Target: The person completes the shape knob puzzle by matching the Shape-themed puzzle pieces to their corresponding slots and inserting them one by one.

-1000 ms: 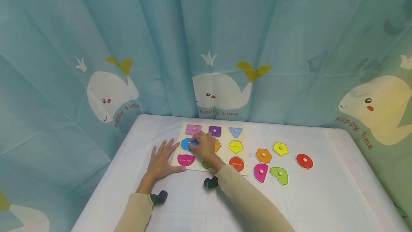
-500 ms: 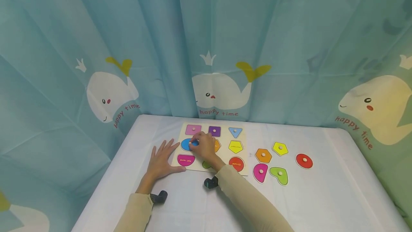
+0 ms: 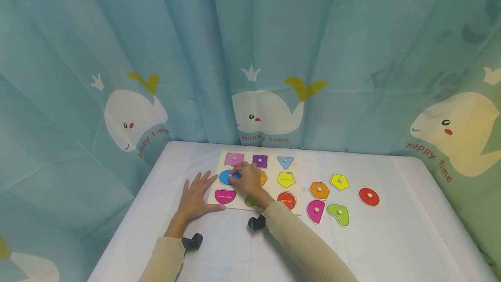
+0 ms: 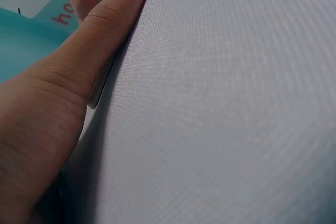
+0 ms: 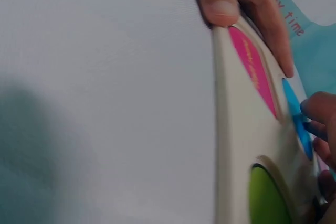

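Note:
My right hand [image 3: 248,180] is over the cream puzzle board [image 3: 242,204], pinching the small knob of a blue oval puzzle piece [image 3: 225,177] with thumb and finger. That oval lies at its place in the board's middle row; part of it is covered by the fingers. At the board's left edge, my left hand [image 3: 195,198] rests with its fingers spread, its thumb along the near edge. The right wrist view shows the left thumb [image 5: 220,9] against the board corner beside the magenta half-round recess [image 5: 254,72]. Pink rectangle [image 3: 234,159], purple square [image 3: 260,161] and light blue triangle [image 3: 285,162] pieces sit in the far row.
Right of the board lie loose knobbed pieces: an orange hexagon [image 3: 319,190], a yellow pentagon [image 3: 339,182], a red circle [image 3: 369,196], a magenta half-round [image 3: 315,211] and a green heart [image 3: 339,215]. A blue whale-print curtain [image 3: 352,55] hangs behind the white-covered table [image 3: 399,238].
Both hands keep their places, the right still at the blue oval. The head view has shifted very slightly; the pieces lie as before.

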Available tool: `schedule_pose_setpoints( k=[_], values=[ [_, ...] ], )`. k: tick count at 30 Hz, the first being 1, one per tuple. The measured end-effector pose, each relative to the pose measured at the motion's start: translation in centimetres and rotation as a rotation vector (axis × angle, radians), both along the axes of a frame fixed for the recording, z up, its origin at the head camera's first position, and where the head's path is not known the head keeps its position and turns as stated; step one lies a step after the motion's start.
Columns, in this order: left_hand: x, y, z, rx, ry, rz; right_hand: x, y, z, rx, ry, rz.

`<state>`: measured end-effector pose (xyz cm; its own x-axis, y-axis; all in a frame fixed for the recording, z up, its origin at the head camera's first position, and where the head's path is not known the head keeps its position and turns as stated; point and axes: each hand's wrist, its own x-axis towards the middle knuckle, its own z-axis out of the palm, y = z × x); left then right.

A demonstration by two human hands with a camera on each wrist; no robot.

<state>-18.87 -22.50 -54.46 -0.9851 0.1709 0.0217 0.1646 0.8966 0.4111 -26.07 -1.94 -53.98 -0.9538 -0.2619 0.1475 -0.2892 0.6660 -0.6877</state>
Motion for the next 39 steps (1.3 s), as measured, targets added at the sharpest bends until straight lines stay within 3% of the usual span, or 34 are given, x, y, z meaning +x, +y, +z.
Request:
schedule_pose_setpoints(
  k=[4, 9, 18, 30, 39],
  values=[
    [0.0, 0.0, -0.1, 0.000, -0.008, 0.002, 0.1, 0.5, 0.7, -0.002, -0.060, 0.053],
    [0.1, -0.1, -0.3, -0.006, -0.010, 0.003, 0.2, 2.0, 1.9, -0.059, -0.097, 0.181],
    [0.0, -0.1, -0.3, -0.009, -0.015, 0.004, 0.6, 5.8, 4.1, -0.125, -0.065, 0.322],
    [0.1, 0.1, 0.0, 0.019, 0.002, 0.009, 1.7, 10.9, 5.6, -0.173, 0.047, 0.323],
    [0.1, 0.0, 0.0, 0.021, -0.009, 0.009, 2.7, 15.8, 5.9, -0.164, 0.045, 0.188]
  ],
)
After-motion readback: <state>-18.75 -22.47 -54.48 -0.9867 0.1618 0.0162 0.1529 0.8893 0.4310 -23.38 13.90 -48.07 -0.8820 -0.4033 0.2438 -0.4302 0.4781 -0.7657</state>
